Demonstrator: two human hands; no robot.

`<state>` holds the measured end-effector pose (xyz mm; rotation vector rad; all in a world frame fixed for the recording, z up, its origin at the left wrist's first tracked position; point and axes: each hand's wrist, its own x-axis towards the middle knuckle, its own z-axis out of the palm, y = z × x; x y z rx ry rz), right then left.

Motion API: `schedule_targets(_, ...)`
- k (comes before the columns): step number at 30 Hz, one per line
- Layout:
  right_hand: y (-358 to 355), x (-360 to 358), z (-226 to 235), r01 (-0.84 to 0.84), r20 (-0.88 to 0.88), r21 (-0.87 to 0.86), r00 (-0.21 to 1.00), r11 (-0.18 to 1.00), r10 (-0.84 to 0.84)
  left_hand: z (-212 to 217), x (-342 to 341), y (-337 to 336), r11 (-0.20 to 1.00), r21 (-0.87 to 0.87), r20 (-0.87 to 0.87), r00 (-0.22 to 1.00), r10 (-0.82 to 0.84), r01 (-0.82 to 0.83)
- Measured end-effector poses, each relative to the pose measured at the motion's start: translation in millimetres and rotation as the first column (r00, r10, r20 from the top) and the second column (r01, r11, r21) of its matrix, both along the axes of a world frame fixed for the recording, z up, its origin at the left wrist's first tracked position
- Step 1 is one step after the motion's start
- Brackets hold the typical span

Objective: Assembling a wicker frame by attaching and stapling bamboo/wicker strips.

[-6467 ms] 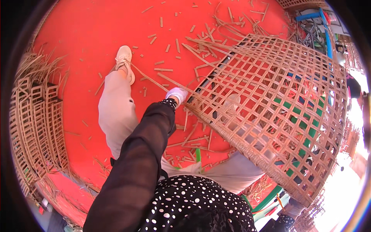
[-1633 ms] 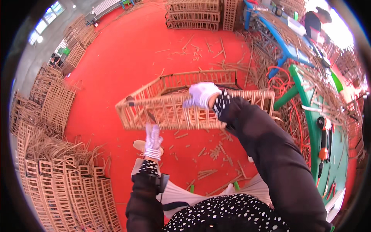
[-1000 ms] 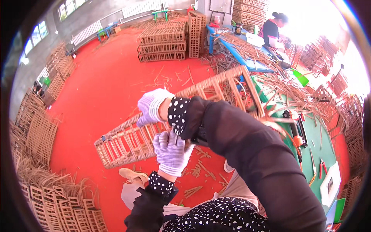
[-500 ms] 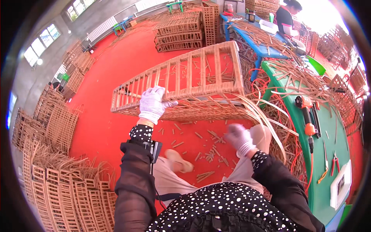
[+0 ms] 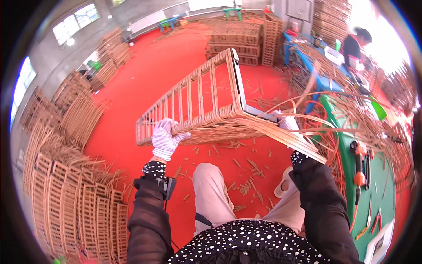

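I hold a long woven rattan basket frame [image 5: 198,101] up over my knees, its open side turned away from me. My left hand [image 5: 165,139], in a white knit glove, grips the near left end of its woven rim. My right hand [image 5: 288,123], also gloved, is closed on the right end, where long loose rattan strips [image 5: 290,138] stick out and partly hide the fingers. Both sleeves are black.
The red floor [image 5: 145,88] is littered with rattan offcuts. Stacks of finished woven frames [image 5: 66,193] stand at my left and at the back [image 5: 246,39]. A green workbench [image 5: 378,176] with an orange power drill [image 5: 359,163] is on my right. Another person [image 5: 356,44] works at the far right.
The basket frame has swung round and tipped up, its far end now pointing away. My right hand has gone from near my knee up to the frame's right end; my left hand stays on it.
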<state>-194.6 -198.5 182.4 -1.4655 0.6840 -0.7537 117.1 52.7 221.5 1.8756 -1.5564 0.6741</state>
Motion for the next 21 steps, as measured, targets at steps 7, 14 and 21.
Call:
schedule_targets(7, 29.3, 61.1, 101.2, -0.347, -0.391, -0.920, 0.809, 0.180, -0.438, -39.4, 51.2, 33.4, 0.982, -0.116, -0.571, 0.819, 0.055, -0.147)
schedule_targets(14, 67.8, 111.2, 101.8, -0.503, -0.566, -0.824, 0.717, 0.260, -0.407, -67.2, 14.1, 10.4, 0.812, 0.538, -0.456, 0.731, 0.507, -0.228)
schedule_targets(21, 125.3, 134.8, 73.7, -0.402, -0.467, -0.827, 0.881, 0.393, -0.082, 13.9, -67.8, -0.9, 0.938, -0.164, 0.008, 0.952, -0.307, 0.304)
